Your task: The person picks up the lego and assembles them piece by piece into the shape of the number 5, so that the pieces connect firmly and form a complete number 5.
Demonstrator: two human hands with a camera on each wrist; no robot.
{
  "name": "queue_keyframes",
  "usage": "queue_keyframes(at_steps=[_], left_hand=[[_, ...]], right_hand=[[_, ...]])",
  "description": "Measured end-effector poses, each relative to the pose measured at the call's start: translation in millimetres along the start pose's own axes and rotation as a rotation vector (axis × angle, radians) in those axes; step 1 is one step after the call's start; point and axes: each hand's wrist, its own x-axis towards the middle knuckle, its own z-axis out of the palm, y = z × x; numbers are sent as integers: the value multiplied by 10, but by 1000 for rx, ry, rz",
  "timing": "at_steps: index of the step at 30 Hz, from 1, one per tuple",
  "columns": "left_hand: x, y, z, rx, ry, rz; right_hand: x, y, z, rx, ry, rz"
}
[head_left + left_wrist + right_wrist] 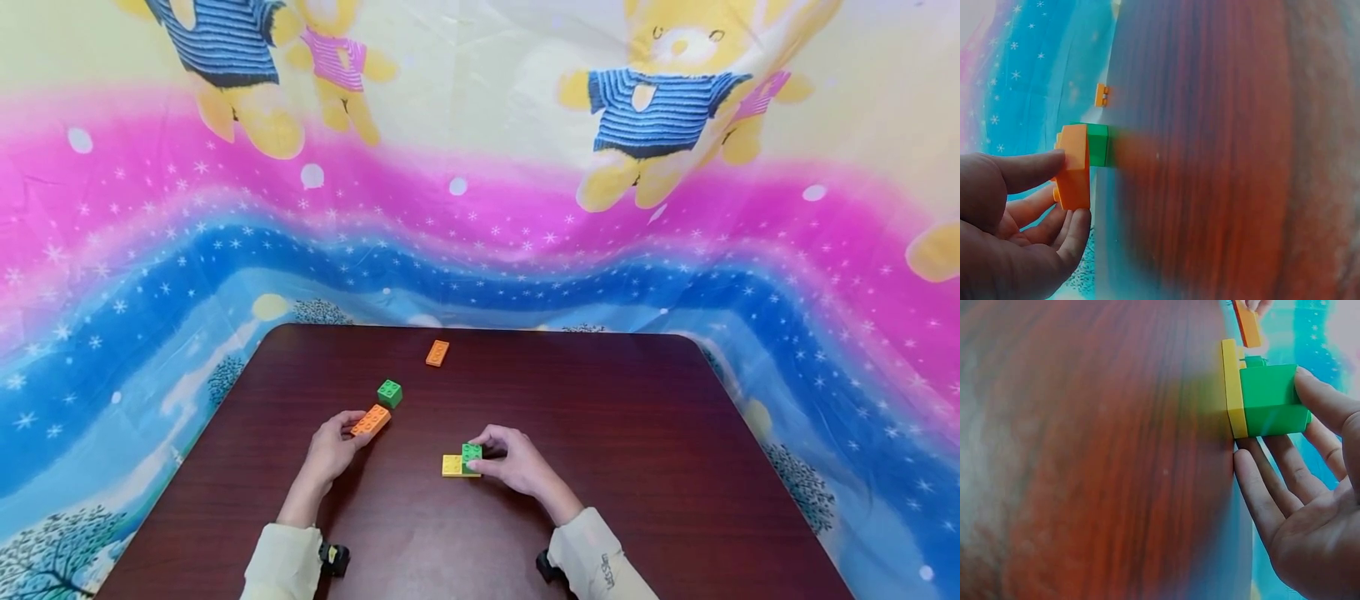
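My left hand [332,451] pinches a long orange toy brick [372,420] between thumb and fingers, its studs facing up in the head view. In the left wrist view the orange brick [1074,169] is tilted. With thumb and fingertips my right hand [519,463] grips a green brick [472,452], which sits on the right part of a yellow plate brick [452,466]. The right wrist view has the green brick [1272,400] against the yellow plate [1233,390], its thumb side at the brick's top edge.
Another green brick [390,392] stands just beyond the orange one. Farther back, a flat orange brick [438,353] lies near the far edge of the dark wood table [600,400]. A patterned cloth [480,208] hangs close behind the table.
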Motion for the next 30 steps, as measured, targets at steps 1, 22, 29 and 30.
queue_keyframes(at_steps=[1, 22, 29, 30], left_hand=[[-5, 8, 0, -7, -1, 5], [-154, 150, 12, -113, -90, 73], [-172, 247, 37, -154, -92, 93], [-176, 259, 39, -162, -97, 98]], right_hand=[[0, -2, -2, -2, -1, -1], [-65, 3, -2, -73, -65, 1], [-37, 7, -33, -85, -55, 15], [-32, 9, -35, -84, -55, 16]])
